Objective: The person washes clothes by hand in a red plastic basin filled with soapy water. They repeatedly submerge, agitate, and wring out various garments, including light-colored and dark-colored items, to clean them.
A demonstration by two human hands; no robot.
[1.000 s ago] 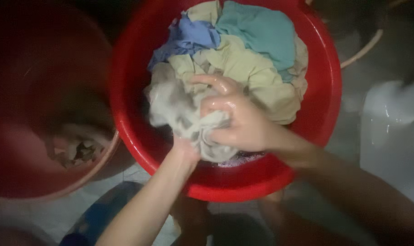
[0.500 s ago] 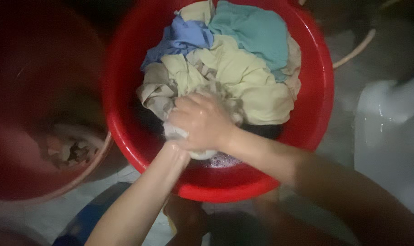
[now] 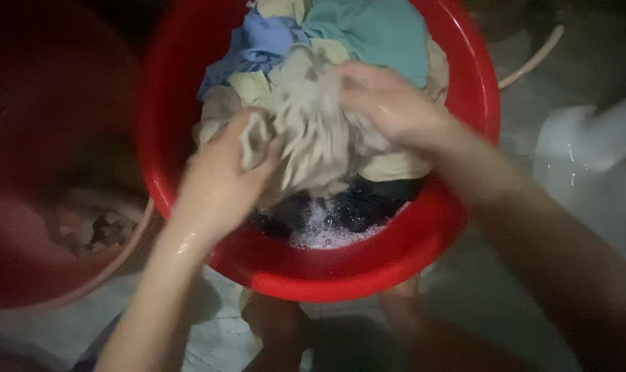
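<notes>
Dim, wet floor tiles (image 3: 216, 331) surround the red basin (image 3: 464, 207), where a pale grey cloth (image 3: 313, 138) is gripped by closed fingers of the left hand (image 3: 220, 182) and right hand (image 3: 389, 103); it is best rubbed over the suds (image 3: 320, 231), with splashes kept inside.

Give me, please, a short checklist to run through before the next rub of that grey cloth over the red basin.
1. Both hands on the cloth: ok. The left hand and the right hand each grip the grey cloth.
2. Cloth over the basin: ok. It hangs above the red basin, not past its rim.
3. Soapy water available: ok. The suds show at the near side.
4. Other laundry contained: ok. The blue garment and the teal garment lie inside the basin.
5. Cloth clean enough: cannot tell, the picture is blurred.
</notes>
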